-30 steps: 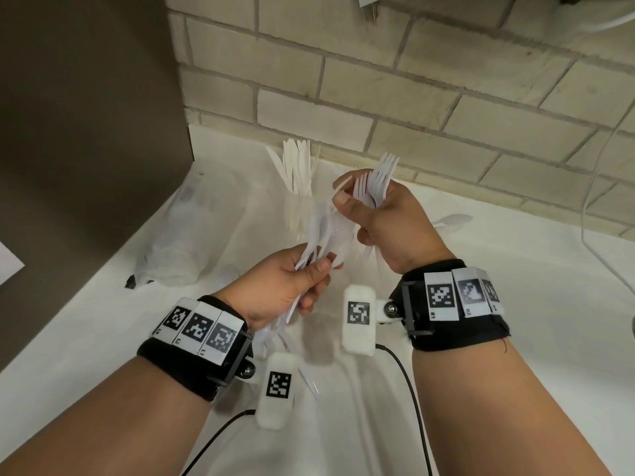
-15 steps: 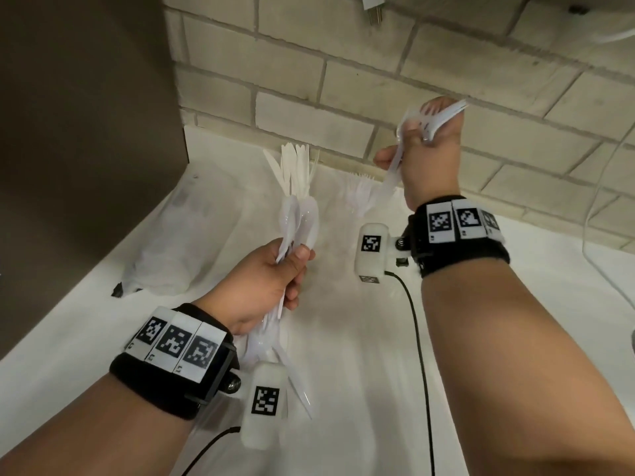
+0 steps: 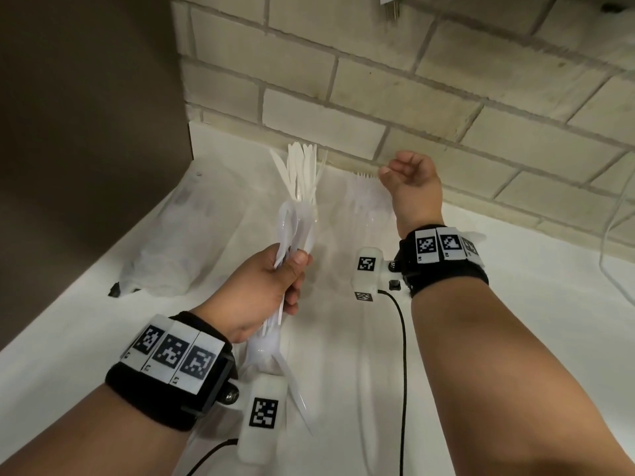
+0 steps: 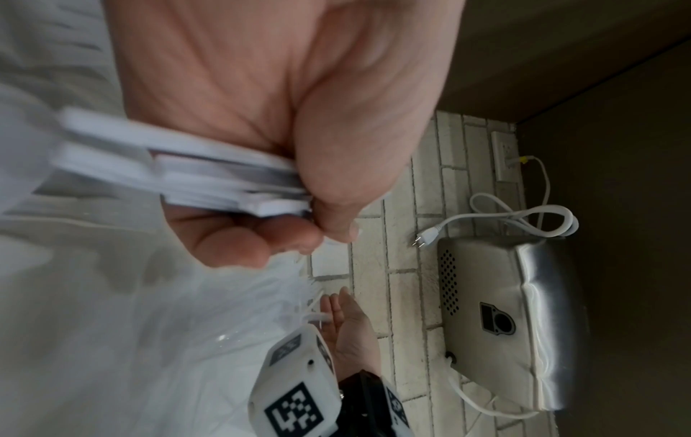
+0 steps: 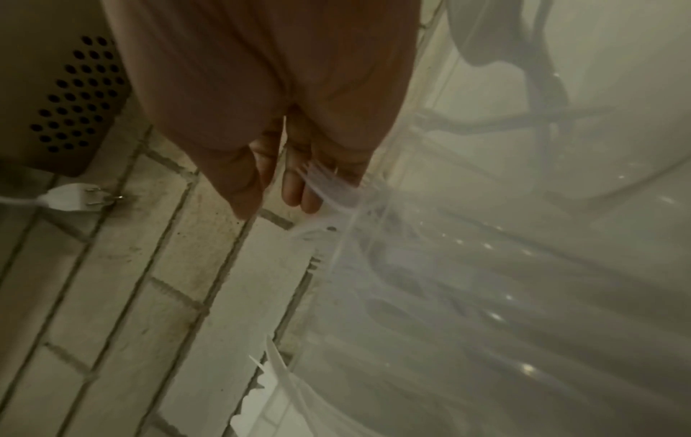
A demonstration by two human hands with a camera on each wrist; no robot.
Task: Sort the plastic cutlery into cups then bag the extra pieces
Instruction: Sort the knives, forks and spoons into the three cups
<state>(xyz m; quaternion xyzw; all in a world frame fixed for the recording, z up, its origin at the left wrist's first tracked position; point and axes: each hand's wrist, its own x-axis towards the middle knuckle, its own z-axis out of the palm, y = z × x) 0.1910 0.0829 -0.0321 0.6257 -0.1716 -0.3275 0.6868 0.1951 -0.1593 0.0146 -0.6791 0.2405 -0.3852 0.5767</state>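
The left hand (image 3: 264, 290) is closed tight around a bunch of white plastic spoons (image 3: 297, 231), held up over the white counter (image 3: 515, 321). The right hand (image 3: 410, 182) hangs loose and holds nothing, just above the white plastic forks (image 3: 366, 180) in a clear cup, which is hard to see. Half a second ago it held forks up high; now they are in the cup.

Glossy white plastic cutlery (image 3: 298, 231), rough brick wall (image 3: 412, 97)

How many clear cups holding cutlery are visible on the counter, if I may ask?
2: the knife cup by the wall, the fork cup beside it, below the right hand. Another may hide behind that wrist.
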